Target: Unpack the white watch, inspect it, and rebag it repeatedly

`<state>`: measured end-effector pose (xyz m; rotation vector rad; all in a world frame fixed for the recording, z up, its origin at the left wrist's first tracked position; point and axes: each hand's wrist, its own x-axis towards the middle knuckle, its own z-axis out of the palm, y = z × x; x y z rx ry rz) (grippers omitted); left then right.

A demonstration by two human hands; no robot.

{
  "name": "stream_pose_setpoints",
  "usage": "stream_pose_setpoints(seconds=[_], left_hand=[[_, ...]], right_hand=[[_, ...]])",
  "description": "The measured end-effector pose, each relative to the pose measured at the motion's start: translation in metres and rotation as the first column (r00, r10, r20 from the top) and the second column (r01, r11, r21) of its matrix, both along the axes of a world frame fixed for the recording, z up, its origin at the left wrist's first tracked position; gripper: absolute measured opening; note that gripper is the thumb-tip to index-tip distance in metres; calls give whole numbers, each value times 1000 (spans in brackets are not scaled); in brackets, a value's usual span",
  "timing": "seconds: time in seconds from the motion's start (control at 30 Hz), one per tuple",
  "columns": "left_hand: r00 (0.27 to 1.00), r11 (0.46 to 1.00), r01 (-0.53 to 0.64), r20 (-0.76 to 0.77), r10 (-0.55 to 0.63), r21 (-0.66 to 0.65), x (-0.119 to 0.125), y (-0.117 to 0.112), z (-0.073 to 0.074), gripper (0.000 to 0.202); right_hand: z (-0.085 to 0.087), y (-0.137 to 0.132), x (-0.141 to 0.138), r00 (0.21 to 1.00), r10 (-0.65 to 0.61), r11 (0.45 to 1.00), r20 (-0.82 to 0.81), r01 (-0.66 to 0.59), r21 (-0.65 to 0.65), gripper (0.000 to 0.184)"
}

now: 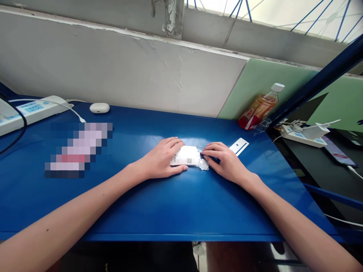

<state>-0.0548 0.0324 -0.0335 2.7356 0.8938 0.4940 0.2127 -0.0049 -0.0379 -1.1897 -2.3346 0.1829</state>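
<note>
My left hand [164,158] had its thumb and fingers parted around the left end of a flat white packet [185,155], holding it on the blue tabletop [184,207]. My right hand [227,160] was bent, fingertips close together at the crumpled clear plastic [203,164] on the packet's right end; I could not tell whether they pinched it. Just beyond that hand, partly hidden, lay a slotted white strip [239,146]. Near the far right corner was a white-capped bottle [259,107]; well to the left, a rounded white case [99,108] and a power strip [36,109].
</note>
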Motion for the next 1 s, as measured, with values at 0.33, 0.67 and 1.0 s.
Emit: stream_pose_setpoints(seconds=[0.33,0.67,1.0], left_hand=[[1000,1000,10,-9,-10,15,1,-1,0,54],[999,999,43,2,-43,29,0,-1,0,50],[1000,999,25,-1,-25,28,0,1,3,56]], right_hand=[[1,-1,1,998,32,997,-57,-36,-68,29],[-4,1,1,997,34,997,-75,-39,-71,29],[3,5,8,997,78,996,-4,-78,-35,25]])
